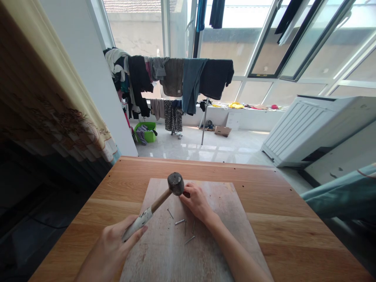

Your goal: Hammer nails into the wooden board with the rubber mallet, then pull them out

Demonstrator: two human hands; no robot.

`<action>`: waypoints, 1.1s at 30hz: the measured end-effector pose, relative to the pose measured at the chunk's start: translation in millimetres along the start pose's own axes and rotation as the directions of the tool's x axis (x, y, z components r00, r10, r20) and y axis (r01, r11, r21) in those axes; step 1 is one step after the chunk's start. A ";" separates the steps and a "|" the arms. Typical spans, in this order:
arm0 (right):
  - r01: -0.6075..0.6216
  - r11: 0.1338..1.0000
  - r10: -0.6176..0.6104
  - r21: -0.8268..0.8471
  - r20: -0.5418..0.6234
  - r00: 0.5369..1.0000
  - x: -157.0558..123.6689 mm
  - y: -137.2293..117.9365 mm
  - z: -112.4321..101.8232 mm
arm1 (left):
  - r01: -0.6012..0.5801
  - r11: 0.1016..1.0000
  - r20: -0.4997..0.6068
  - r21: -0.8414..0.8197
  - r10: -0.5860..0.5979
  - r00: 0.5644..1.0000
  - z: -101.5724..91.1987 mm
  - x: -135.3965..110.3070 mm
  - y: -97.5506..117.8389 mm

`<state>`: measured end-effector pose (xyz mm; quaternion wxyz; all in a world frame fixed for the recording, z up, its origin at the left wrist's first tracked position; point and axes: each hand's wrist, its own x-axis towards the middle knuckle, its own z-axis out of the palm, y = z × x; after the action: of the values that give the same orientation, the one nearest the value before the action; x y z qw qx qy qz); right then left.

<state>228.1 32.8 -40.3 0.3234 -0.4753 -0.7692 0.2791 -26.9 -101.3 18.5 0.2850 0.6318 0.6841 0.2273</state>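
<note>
Head view: the left hand (116, 239) is closed round the scuffed white grip of a hammer (161, 201), whose bare wooden shaft slants up to a dark, worn head; slim, silvery nails (179, 222) lie scattered on a stained board (164, 254) atop the wooden table (279, 223); the right hand (195, 200) bends its fingers near the board's far edge, their grip impossible to tell; farther off hang assorted clothes (173, 76).

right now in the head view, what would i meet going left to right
patterned curtain → left hand → hammer head → right hand → white slatted unit
</note>
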 end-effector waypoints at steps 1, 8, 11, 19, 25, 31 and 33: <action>0.001 1.000 -0.001 -0.002 0.002 1.000 0.1 0.6 0.1 | 0.002 1.000 0.006 0.010 -0.002 1.000 1.4 0.7 0.7; 0.003 1.000 -0.003 -0.005 0.004 1.000 -0.2 3.7 0.8 | 0.017 0.999 0.050 0.027 -0.019 0.999 2.7 1.0 1.7; 0.003 1.000 -0.003 -0.001 -0.001 1.000 -0.6 3.0 -0.1 | 0.002 1.000 0.029 0.019 -0.002 1.000 0.4 0.4 2.4; 0.008 1.000 -0.008 0.012 -0.011 1.000 -1.3 1.5 -0.8 | -0.015 1.000 -0.037 0.009 0.015 0.999 -1.3 1.0 0.7; -0.046 0.999 0.045 -0.001 -0.068 0.997 -2.2 0.7 2.6 | -0.024 0.999 -0.059 0.022 0.025 0.998 -5.8 4.4 -2.1; -0.035 0.999 0.034 -0.002 -0.047 0.998 -1.8 -1.3 1.1 | 0.006 1.000 -0.038 -0.011 -0.007 0.999 -3.4 3.0 1.4; -0.030 1.000 0.030 -0.003 -0.043 0.999 -1.6 -1.5 0.6 | 0.009 1.000 -0.037 -0.023 -0.010 0.999 -1.9 2.8 4.1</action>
<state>227.4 30.6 -40.0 0.3349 -0.4932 -0.7552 0.2723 -25.2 -98.0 22.4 0.2805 0.6208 0.6897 0.2456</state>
